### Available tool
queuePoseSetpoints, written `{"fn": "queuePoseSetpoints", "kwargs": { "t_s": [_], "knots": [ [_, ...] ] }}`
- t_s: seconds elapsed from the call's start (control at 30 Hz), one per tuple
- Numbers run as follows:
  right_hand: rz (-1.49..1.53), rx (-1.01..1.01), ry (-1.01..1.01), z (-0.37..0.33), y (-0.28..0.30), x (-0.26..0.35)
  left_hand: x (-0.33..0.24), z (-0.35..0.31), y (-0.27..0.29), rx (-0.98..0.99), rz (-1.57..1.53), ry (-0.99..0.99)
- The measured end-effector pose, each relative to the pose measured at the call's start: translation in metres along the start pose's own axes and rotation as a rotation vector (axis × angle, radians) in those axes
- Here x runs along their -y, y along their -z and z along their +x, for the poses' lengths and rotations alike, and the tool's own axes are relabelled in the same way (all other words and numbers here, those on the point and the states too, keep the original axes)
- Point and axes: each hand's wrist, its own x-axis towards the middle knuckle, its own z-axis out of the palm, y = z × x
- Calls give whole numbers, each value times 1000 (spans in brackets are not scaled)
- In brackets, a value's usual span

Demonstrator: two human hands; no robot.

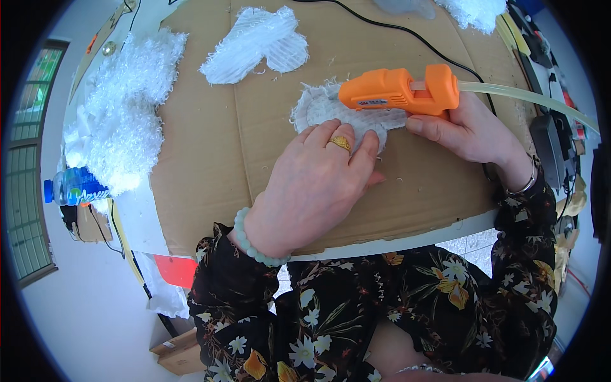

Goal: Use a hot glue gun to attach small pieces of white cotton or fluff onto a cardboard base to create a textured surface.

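Observation:
My right hand (468, 130) is wrapped round an orange hot glue gun (394, 92), its thumb below the body. A long translucent glue stick (528, 95) runs out of the gun's back end to the right. Under the gun's front lies a white quilted fabric piece (318, 105) with frayed edges, flat on the cardboard (197, 159). My left hand (318, 184) rests palm down on that piece, fingertips pressing its near edge and thumb apart. The nozzle tip is hidden. A second white fabric piece (258, 44), with rounded lobes, lies farther off.
Shaggy white plush material (130, 102) heaps at the left, beside a blue-capped bottle (76, 186). More plush (474, 11) lies at the far right. A black cord (407, 30) crosses the cardboard's far side. A dark box-shaped device (548, 146) sits by the right edge.

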Motion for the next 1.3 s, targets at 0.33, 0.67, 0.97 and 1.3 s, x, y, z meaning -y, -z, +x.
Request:
{"fn": "queuePoseSetpoints", "kwargs": {
  "t_s": [0.33, 0.67, 0.97, 1.3],
  "knots": [
    [-115, -105, 98, -4, 5, -1, 2, -1, -2, -23, -19, -9],
    [-161, -121, 186, -8, 14, 1, 1, 2, 1, -9, -52, 17],
    [-249, -97, 206, -12, 24, 7, 3, 1, -2, -22, -32, 6],
    [-238, -32, 51, -13, 33, 11, 5, -1, -4, 4, -23, 1]
  ]
}}
